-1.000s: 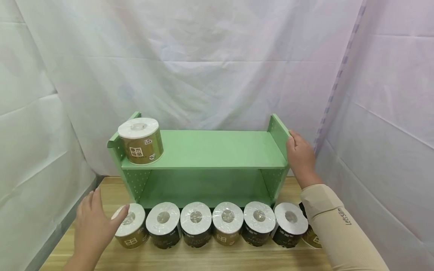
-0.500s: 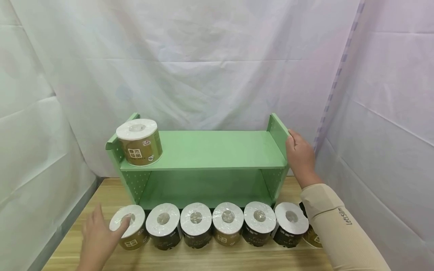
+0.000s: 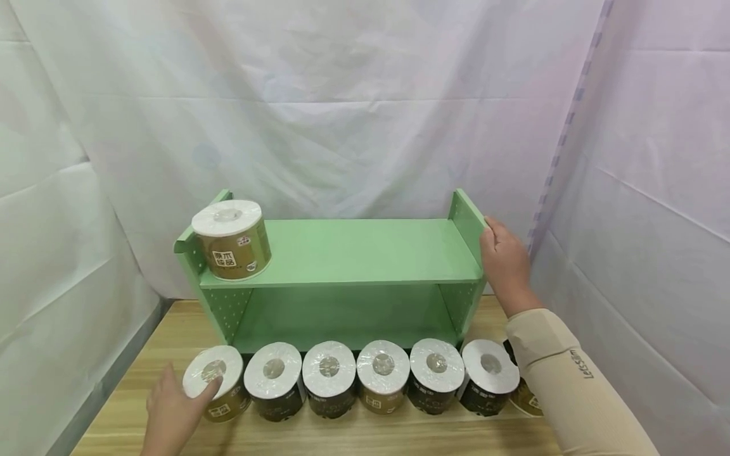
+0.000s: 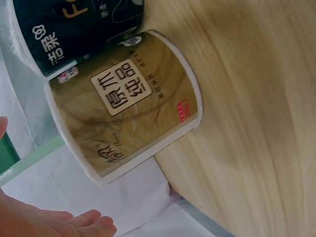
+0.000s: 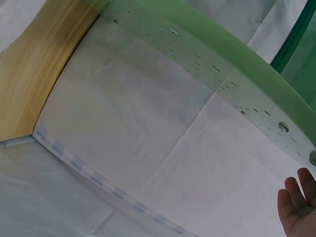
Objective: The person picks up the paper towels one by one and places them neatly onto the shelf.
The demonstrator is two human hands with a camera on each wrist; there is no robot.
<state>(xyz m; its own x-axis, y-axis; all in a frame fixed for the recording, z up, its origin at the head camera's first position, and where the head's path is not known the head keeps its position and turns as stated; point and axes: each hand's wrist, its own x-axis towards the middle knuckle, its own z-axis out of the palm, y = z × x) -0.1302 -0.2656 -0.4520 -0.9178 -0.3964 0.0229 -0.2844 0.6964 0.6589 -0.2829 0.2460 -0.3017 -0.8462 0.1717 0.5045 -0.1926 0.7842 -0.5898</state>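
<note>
In the head view my left hand (image 3: 173, 408) is beside the leftmost toilet paper roll (image 3: 213, 370), which has a gold wrapper and a white top. The left wrist view shows those fingers (image 4: 91, 222) fairly straight and apart from the gold roll (image 4: 126, 101). My right hand (image 3: 506, 263) holds the upper right side panel of a green two-tier shelf (image 3: 371, 250). Its fingertips (image 5: 291, 190) lie along the panel's outer side in the right wrist view; the thumb is hidden there. Another gold toilet paper roll (image 3: 234, 244) stands on the upper tier's left end.
Several wrapped toilet paper rolls (image 3: 329, 373), black and gold, form a row before the shelf on the wooden table (image 3: 319, 437). At the far right, one gold roll (image 3: 527, 399) is partly behind my sleeve. White cloth (image 3: 353, 114) surrounds the table.
My left hand has come down and slightly right, closer to the leftmost roll. My right hand stays on the shelf panel. The head view has shifted a little.
</note>
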